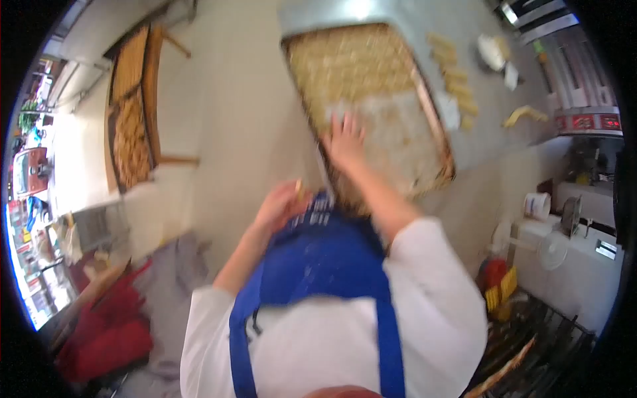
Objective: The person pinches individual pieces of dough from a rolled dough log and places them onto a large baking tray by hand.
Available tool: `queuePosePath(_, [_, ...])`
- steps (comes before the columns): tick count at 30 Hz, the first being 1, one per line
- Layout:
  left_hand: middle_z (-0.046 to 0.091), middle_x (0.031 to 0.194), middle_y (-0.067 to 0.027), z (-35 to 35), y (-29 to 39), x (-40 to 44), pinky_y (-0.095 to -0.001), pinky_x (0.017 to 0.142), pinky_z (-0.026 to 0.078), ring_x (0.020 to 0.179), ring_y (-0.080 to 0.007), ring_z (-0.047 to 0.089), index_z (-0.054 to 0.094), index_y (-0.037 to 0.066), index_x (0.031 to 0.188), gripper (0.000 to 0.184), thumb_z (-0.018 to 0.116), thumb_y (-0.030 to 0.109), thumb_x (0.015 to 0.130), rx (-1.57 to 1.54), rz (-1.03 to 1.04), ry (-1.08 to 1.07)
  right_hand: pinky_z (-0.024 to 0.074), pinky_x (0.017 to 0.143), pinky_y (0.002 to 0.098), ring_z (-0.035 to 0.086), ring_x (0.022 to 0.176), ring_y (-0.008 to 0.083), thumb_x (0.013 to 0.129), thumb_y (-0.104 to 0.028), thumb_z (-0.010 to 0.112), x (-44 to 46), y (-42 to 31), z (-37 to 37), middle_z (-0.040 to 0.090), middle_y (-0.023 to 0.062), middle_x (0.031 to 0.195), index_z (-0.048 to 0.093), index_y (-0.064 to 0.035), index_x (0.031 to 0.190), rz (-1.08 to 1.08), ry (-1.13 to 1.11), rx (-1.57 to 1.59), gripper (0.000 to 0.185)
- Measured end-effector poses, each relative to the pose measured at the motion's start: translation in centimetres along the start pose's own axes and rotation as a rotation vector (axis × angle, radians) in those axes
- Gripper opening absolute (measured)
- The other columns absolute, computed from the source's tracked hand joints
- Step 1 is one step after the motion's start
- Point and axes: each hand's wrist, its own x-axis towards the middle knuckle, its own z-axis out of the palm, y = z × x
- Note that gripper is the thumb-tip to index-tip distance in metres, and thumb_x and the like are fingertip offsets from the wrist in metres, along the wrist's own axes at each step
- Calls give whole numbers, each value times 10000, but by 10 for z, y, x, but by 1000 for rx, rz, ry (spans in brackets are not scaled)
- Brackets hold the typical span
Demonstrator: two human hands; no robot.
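Observation:
A large metal baking tray (424, 73) lies in front of me. Rows of small pale dough pieces (358, 60) fill its far part, and the nearer part shows bare, stained lining. My right hand (345, 142) reaches over the tray's left side, fingers spread at the edge of the rows. Near my apron, left of the tray, my left hand (280, 204) is closed with a small pale piece of dough (300, 190) at its fingertips; blur hides its exact shape.
Strips of dough (454, 83) lie on the metal table (488, 132) right of the tray, beside a white object (492, 53) and a loose dough strip (525, 116). Far left stands a wooden rack (156, 86) of baked-looking pieces. A white fan (552, 249) is at right.

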Motion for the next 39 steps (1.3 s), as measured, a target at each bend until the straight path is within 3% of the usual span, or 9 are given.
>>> queuePosePath(5, [600, 1207, -136, 9, 8, 5, -358, 814, 563, 1014, -258, 643, 463, 31, 1306, 353, 480, 169, 982, -91, -70, 7, 188, 1053, 621, 204, 1373, 382, 851, -458, 604, 6, 4, -1, 273, 220, 1468, 313, -147, 1449, 71, -16, 42, 734])
queuePosePath(10, [600, 1194, -148, 23, 26, 18, -370, 855, 549, 1048, -257, 627, 488, 10, 1262, 322, 469, 169, 983, -128, -88, -61, 330, 1016, 521, 437, 1195, 390, 819, -386, 653, 12, -8, -37, 474, 222, 1264, 461, -90, 1333, -99, 120, 438, 623])
queuePosePath(13, [629, 1116, -142, 16, 14, 32, -335, 822, 550, 1007, -227, 640, 522, -7, 1210, 295, 480, 169, 976, -157, -35, -104, 432, 936, 445, 529, 1071, 355, 814, -324, 667, -26, -33, -101, 533, 193, 1132, 521, -68, 1257, -345, -207, 638, 532])
queuePosePath(16, [635, 1097, -145, 15, 15, 40, -334, 808, 549, 977, -217, 648, 526, -22, 1196, 296, 500, 165, 968, -71, 32, -155, 489, 850, 398, 571, 1013, 322, 800, -256, 689, -52, -44, -115, 545, 155, 1093, 557, -57, 1210, -404, -257, 480, 474])
queuePosePath(19, [631, 1103, -146, 11, 5, 44, -327, 820, 545, 983, -212, 643, 528, -33, 1195, 302, 521, 155, 959, 14, 8, -119, 500, 827, 388, 598, 956, 312, 778, -223, 716, -64, -46, -108, 564, 124, 1049, 593, -48, 1153, -237, -406, 598, 432])
queuePosePath(28, [619, 1104, -120, 21, 8, 31, -347, 886, 514, 994, -214, 620, 570, -36, 1169, 295, 535, 147, 940, 105, 68, -138, 507, 810, 394, 604, 943, 330, 798, -134, 676, -82, -42, -102, 587, 140, 1045, 596, -47, 1118, -379, -165, 666, 341])
queuePosePath(32, [654, 956, -59, 23, 4, 27, -237, 721, 512, 844, -117, 610, 609, 12, 1161, 279, 534, 156, 934, 427, 293, -164, 498, 823, 394, 595, 956, 345, 796, -96, 647, -90, -45, -107, 597, 153, 1036, 601, -48, 1084, -320, -147, 655, 295])
queuePosePath(35, [610, 1169, -91, 33, 22, 1, -276, 875, 495, 1054, -142, 580, 529, 23, 1286, 393, 574, 194, 935, 277, 32, -201, 522, 770, 369, 634, 883, 310, 788, -122, 677, -95, -41, -101, 631, 146, 978, 627, -53, 1033, -141, -205, 752, 260])
queuePosePath(39, [489, 1369, -136, -3, 14, 1, -328, 984, 451, 1222, -218, 502, 393, 17, 1405, 542, 573, 249, 949, 334, 18, -106, 544, 702, 355, 667, 793, 277, 790, -156, 702, -80, 1, -87, 653, 135, 943, 645, -59, 1024, 263, -190, 837, 259])
